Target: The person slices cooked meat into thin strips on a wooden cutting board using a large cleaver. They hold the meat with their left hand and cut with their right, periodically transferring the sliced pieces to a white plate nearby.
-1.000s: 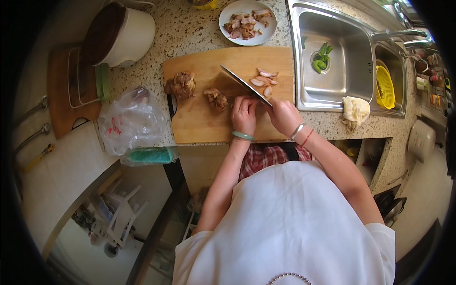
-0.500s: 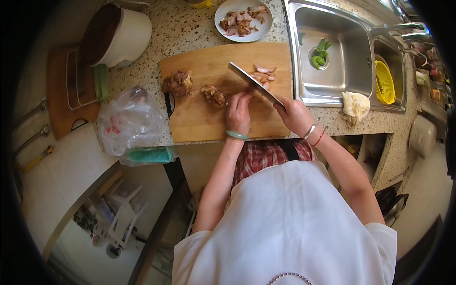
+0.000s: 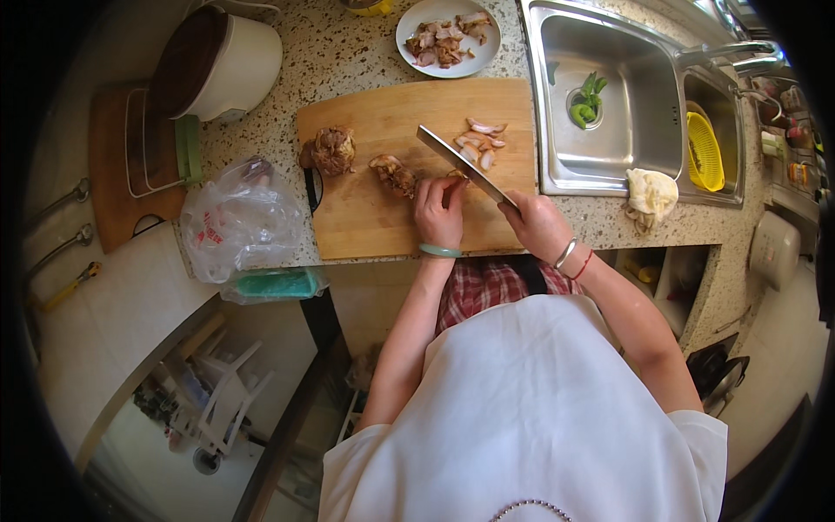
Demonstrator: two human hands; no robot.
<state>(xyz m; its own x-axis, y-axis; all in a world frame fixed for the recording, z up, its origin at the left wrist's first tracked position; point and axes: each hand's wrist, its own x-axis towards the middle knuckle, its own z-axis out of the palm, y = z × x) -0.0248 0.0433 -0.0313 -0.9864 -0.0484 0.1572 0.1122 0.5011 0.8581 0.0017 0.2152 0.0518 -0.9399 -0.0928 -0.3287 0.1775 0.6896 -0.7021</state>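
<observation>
My right hand (image 3: 535, 224) is closed round the handle of a cleaver (image 3: 457, 160), whose blade slants up and left over the wooden cutting board (image 3: 365, 228). Close to the blade, my left hand (image 3: 437, 214) bends its fingers down onto a small brown piece of meat (image 3: 456, 175), mostly hidden by the fingers and blade. Sliced meat (image 3: 481, 139) lies loose beyond the blade. Left of my left hand sits a browned chunk of cooked meat (image 3: 393, 177), and farther left a larger chunk (image 3: 331, 150).
A white plate (image 3: 406, 50) of cut meat stands behind the board. The steel sink (image 3: 639, 83) on the right holds green peppers (image 3: 587, 100); a cloth (image 3: 651, 193) hangs on its edge. Plastic bags (image 3: 243, 222) and a cream-coloured pot (image 3: 245, 65) are on the left.
The cleaver has shifted slightly down and left, uncovering more of the slices. My left hand's fingers have moved slightly on the piece of meat. The view has shifted a little.
</observation>
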